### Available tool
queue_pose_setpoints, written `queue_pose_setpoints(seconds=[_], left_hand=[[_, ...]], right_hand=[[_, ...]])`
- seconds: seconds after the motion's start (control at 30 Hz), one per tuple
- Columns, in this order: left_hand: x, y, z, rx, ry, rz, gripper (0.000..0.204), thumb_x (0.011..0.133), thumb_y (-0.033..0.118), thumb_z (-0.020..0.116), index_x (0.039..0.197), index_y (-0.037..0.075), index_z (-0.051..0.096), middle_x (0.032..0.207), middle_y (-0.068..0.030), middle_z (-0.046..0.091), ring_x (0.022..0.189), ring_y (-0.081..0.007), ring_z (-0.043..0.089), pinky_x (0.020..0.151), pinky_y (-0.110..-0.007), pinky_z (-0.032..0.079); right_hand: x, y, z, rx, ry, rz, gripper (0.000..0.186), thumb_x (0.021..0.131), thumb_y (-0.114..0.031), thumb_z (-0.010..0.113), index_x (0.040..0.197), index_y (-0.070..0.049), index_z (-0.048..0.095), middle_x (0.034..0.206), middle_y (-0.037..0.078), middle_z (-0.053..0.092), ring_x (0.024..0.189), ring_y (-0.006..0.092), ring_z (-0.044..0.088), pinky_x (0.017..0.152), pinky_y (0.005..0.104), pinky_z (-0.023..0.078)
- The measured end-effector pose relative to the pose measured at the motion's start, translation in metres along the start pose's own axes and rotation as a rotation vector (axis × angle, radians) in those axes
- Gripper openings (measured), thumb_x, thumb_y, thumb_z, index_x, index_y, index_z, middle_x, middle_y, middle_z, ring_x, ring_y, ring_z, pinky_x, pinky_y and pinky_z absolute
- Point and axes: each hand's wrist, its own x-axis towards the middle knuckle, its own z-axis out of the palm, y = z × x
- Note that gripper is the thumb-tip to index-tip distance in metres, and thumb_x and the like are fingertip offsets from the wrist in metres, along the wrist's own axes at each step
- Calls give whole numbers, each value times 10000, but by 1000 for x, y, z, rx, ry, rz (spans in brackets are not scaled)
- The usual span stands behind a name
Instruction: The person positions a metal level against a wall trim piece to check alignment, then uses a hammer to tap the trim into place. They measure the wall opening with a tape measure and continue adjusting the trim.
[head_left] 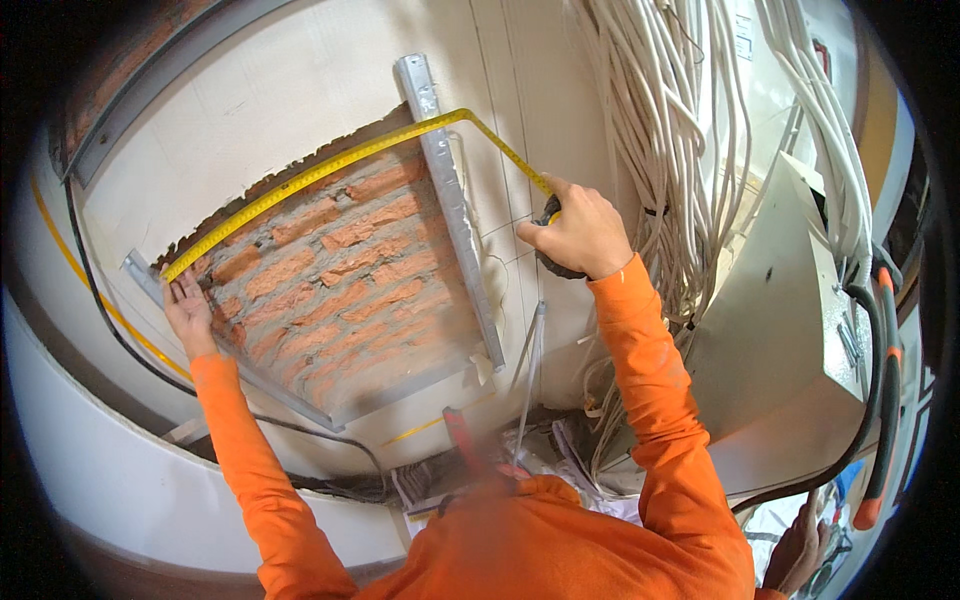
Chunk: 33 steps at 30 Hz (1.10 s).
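Observation:
A yellow tape measure blade (330, 165) stretches across an exposed brick patch (335, 270) in the white wall. At the blade's left end, my left hand (187, 308) holds the tip with its fingers by the patch's left edge. My right hand (588, 230) is wrapped round the dark tape measure case (552, 240), to the right of the patch. Between the hands, the blade passes over an upright grey metal channel (450, 180) and bends down sharply just beyond it. Most of the case is hidden by my right hand.
Bundles of white cables (665, 130) hang on the right, beside a pale metal box (780, 340). Orange-and-black handled cutters (885, 400) are at the far right. A black cable (95, 285) runs along the left. Another person's hand (800, 548) shows at lower right.

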Motion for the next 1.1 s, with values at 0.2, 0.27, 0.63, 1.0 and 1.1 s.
queue_pose_setpoints(seconds=[0.2,0.27,0.63,1.0,1.1], left_hand=[[0,5,-7,33,-36,3,377,992,110,642,1333,-37,573,1328,-91,616,1233,-215,574,1100,-359,502],[-5,4,1,46,-17,9,379,1001,132,634,1337,-33,575,1327,-81,615,1212,-207,584,1082,-348,516],[5,8,-16,52,-23,9,406,1007,136,625,1382,-1,552,1376,-61,611,1191,-206,594,1016,-317,533],[7,8,-16,41,-31,-19,373,1011,149,629,1357,15,587,1302,-46,633,1159,-219,610,983,-312,543],[-2,4,-6,6,-9,-29,372,1008,136,630,1354,8,584,1313,-54,630,1150,-219,611,993,-321,545]], right_hand=[[-1,-3,-1,-33,-66,44,773,689,-402,731,1331,14,618,1039,291,708,1018,442,676,921,477,538],[-2,-3,-2,-17,-40,37,702,698,-407,736,1260,5,649,1009,279,709,975,447,681,884,496,546],[-2,-8,-3,-11,-47,22,718,686,-379,733,1290,-1,639,1059,269,703,1007,423,676,883,489,544],[-3,3,5,25,9,-18,710,664,-355,728,1252,36,654,967,289,707,940,448,685,844,501,554],[-4,3,3,11,6,-14,709,663,-355,730,1250,36,655,966,288,707,943,449,684,848,506,552]])
